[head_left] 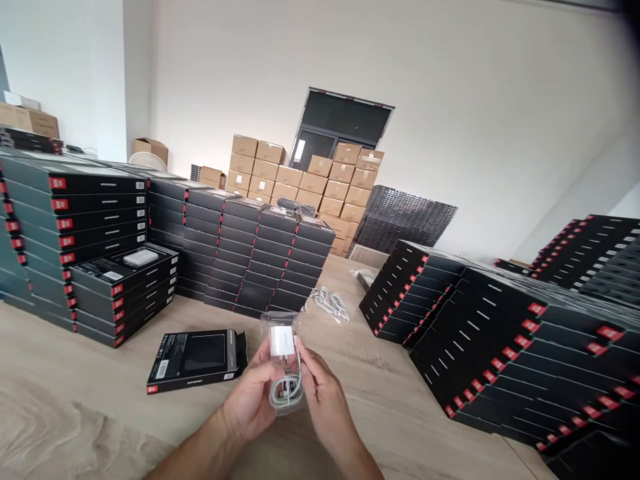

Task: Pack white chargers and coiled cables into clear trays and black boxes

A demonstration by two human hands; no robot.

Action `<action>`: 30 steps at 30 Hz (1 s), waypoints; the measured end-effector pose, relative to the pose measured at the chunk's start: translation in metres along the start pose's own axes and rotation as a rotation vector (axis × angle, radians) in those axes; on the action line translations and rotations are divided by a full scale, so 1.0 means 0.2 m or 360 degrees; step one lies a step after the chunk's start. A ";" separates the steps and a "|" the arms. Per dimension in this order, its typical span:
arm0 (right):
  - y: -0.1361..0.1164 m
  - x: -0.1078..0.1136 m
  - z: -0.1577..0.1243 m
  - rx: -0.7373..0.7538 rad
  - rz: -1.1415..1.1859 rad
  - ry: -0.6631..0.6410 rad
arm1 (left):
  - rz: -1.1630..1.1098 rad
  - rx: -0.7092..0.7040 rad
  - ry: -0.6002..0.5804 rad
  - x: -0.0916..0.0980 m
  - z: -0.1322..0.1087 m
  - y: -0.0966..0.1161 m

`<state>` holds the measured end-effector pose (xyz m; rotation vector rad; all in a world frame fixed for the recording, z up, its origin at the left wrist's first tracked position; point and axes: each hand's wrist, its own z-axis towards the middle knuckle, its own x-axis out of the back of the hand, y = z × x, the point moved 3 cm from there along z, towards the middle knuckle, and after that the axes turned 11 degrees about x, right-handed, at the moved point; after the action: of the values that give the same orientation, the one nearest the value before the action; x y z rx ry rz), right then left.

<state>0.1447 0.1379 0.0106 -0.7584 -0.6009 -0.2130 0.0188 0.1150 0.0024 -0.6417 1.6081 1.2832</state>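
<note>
Both hands hold a clear plastic bag over the near part of the table. Inside the bag sit a white charger plug (283,340) at the top and a coiled white cable (287,392) below it. My left hand (253,393) grips the bag from the left, its thumb across the front between plug and coil. On the other side, my right hand (323,387) pinches the bag's right edge beside the plug. Left of my hands lies a flat black box (197,357) with red corner marks, its right end flap open.
Tall stacks of black boxes (280,257) run along the left and back of the table (100,393). More stacked boxes (480,340) stand at the right. A white charger (141,257) lies on a lower stack. Loose white cables (331,305) rest behind my hands. Cardboard cartons (310,183) are piled farther back.
</note>
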 end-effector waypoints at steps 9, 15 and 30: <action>-0.03 -0.10 0.03 -0.0043 0.0084 0.0151 | 0.0049 -0.0037 -0.0045 -0.02 -0.03 0.04; -0.05 -0.05 0.02 0.0030 -0.0155 0.0196 | 0.0391 -0.0050 -0.0041 -0.07 -0.03 0.08; -0.04 -0.01 0.00 -0.0049 -0.0456 -0.0033 | 0.0236 0.0278 0.0281 -0.01 -0.06 0.05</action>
<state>0.1401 0.1318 0.0141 -0.7029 -0.7266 -0.4795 0.0084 0.1068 0.0091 -0.5476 1.9195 1.2011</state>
